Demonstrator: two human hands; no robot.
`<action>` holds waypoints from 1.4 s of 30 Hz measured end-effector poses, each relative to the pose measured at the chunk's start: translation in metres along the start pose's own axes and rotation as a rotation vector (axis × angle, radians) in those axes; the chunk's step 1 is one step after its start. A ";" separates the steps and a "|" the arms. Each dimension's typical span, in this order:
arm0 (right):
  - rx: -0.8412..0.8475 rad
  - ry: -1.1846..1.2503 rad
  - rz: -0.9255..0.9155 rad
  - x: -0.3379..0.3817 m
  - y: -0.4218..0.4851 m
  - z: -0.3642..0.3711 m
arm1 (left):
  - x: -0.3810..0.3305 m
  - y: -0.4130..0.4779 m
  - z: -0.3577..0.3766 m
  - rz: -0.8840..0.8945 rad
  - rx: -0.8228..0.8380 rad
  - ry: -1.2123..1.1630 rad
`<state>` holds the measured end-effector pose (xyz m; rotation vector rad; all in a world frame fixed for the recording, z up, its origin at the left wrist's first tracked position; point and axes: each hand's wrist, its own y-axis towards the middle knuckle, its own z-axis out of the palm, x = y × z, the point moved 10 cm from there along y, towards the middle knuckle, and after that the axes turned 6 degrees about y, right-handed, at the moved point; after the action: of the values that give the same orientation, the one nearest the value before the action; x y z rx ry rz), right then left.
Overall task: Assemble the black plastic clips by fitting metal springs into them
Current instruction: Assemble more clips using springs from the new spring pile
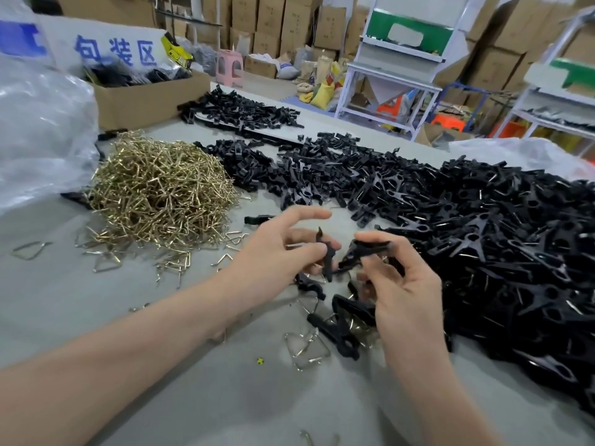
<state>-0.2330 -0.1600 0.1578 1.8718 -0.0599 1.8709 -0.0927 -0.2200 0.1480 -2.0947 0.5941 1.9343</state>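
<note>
Over the near part of the grey worktop (pixel 161 397) the person's two bare forearms came in, and the hands met just above it. The left hand (pixel 277 252) had its grip closed on a black clip half (pixel 326 252), thumb and middle fingers pinching it upright while the forefinger stuck out straight above. The right hand (pixel 399 284) gripped a second black piece (pixel 363 249) between thumb and forefinger, its other fingers curled in under. The two matte plastic parts touched at their lower ends. I could not tell whether a spring sat between them, as the fingers hid that spot. Directly beneath the hands lay a few loose black clips (pixel 341 329) and some bent wire springs (pixel 307 349), thin, shiny and roughly triangular, with a tiny yellow speck (pixel 260 361) beside them. Further off to the left rose a tangled heap of brassy springs (pixel 157 194), with strays scattered round its foot. To the right a great mound of finished clips (pixel 499 252) ran off the edge of view, wire glinting here and there. Behind it lay flatter drifts of black halves (pixel 244 111). A crumpled clear plastic bag (pixel 38 133) and an open cardboard box (pixel 145 98) stood at the far left, and stacked cartons (pixel 289 20) filled the back of the room, too blurred to read.
</note>
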 end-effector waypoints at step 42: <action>0.115 -0.055 0.001 0.009 0.001 0.010 | -0.006 -0.001 0.013 0.095 0.100 0.019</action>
<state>-0.2234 -0.1615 0.1670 1.9999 0.0288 1.8592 -0.1044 -0.2126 0.1530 -2.0603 0.7908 1.8939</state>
